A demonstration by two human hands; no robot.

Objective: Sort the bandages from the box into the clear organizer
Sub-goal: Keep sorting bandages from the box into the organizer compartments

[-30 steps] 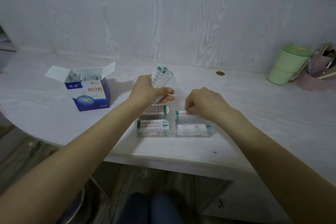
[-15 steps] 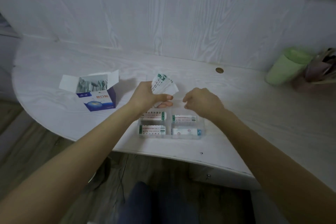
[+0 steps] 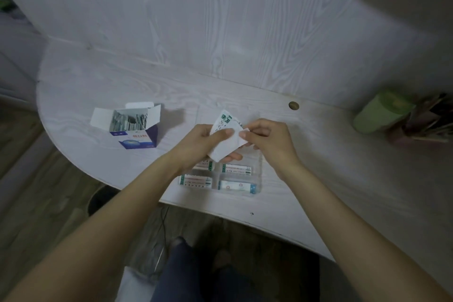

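Your left hand (image 3: 201,146) grips a fanned stack of bandages (image 3: 225,140) above the clear organizer (image 3: 256,174), while your right hand (image 3: 266,138) pinches the front strip's corner. The strips' long axis tilts up and away.

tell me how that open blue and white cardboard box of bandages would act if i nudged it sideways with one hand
The open blue and white cardboard box would probably slide rather than roll, since it sits flat on the smooth white wood-grain table. It likely feels light, holding only thin wrapped strips. A push high up, near the raised flaps, might tip it or bend the flaps.
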